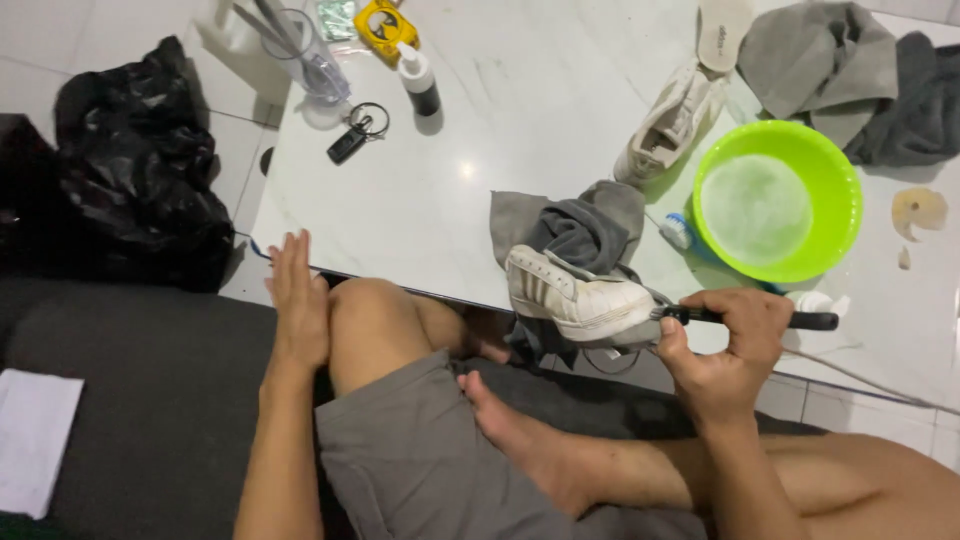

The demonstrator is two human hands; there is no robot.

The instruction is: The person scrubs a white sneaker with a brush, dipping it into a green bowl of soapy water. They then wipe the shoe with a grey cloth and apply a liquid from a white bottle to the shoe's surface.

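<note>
My right hand [725, 350] grips a black-handled brush [812, 321] whose head touches the toe of a white sneaker [575, 295]. That sneaker lies on a grey cloth [580, 228] at the near edge of the white marble table [480, 130]. My left hand [297, 300] is flat with fingers together and holds nothing, resting beside my bent left knee by the table edge. A second white sneaker [668, 125] lies farther back, next to a green basin [778, 200] of soapy water.
Grey towels [850, 75] and a shoe insole [722, 32] lie at the back right. A bottle [420, 82], keys [355, 130], a yellow object [385, 25] and a clear cup with tools [305, 55] stand at the back left. A black bag [140, 170] sits on the floor at the left.
</note>
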